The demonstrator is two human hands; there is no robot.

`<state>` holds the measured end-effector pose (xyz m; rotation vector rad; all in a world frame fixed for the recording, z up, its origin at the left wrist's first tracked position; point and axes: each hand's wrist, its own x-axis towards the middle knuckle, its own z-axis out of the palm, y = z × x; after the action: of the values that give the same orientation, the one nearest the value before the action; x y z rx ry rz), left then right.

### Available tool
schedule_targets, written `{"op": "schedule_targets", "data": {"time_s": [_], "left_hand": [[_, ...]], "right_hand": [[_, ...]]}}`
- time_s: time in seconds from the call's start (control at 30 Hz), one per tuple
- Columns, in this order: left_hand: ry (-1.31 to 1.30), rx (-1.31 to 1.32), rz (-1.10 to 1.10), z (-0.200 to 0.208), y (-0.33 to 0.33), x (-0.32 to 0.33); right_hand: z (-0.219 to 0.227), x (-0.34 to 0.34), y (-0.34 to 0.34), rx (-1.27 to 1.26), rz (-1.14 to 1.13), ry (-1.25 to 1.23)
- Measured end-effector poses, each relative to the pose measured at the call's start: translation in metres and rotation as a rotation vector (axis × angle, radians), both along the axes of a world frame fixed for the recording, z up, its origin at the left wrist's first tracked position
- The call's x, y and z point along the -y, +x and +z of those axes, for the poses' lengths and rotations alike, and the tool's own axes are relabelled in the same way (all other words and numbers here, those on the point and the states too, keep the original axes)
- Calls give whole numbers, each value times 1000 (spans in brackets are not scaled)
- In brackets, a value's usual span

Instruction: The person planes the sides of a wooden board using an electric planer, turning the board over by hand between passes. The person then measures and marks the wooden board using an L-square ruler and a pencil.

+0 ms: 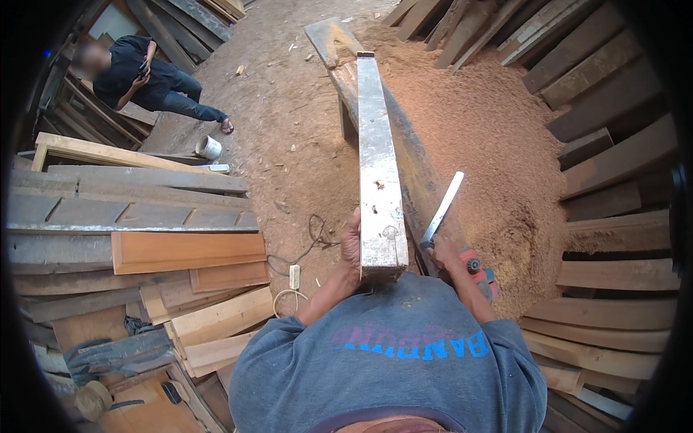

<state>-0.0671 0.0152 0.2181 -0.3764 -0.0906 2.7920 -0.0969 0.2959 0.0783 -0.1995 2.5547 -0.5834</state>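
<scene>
A long, thick wooden beam [381, 187] stretches away from my body, with a dark tip at its far end and small knots or holes in its pale, worn top. My left hand [351, 242] grips its left side close to the near end; some of the fingers are hidden behind the wood. To the right of the beam, my right hand [443, 257] is closed round the near end of a long flat metal blade [445, 204], which points away and slightly right. Beside my right forearm rests a red power tool [470, 261], partly hidden by the arm.
Under the beam runs a plank bench [404, 133]. Wood shavings [498, 159] cover the right-hand ground, bordered by leaning boards [613, 180]. Stacked boards [188, 252], a white bucket [208, 147] and a cable [315, 234] lie left. Farther off, a person [148, 79] holds a phone.
</scene>
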Motion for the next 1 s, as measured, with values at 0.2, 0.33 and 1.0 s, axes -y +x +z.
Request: {"op": "schedule_targets", "data": {"time_s": [0.2,0.33,1.0], "left_hand": [[-91,-41,17,23,3,14],[-150,-68,-6,27,8,14],[-244,107,-108,-23,73,54]], "right_hand": [[52,14,-35,-268,-209,-239],[105,35,-66,-357,-448,-489],[114,230,-338,-142,-465,-549]]}}
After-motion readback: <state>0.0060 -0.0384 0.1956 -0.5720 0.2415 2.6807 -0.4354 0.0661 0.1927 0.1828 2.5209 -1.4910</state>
